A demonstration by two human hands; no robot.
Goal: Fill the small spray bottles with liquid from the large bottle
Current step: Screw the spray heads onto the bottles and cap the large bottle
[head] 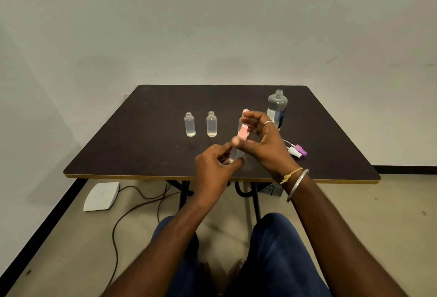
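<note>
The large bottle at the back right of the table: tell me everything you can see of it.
The large bottle is clear plastic with a rounded shoulder and a narrow threaded neck; no cap is on it. It stands upright on the dark table, near the far right corner. A white and blue label shows on its lower body. Its liquid level cannot be told. The right hand partly hides its lower part from the camera; whether they touch cannot be told.

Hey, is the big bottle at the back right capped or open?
Open: the large bottle shows a bare threaded neck with no cap.
</note>
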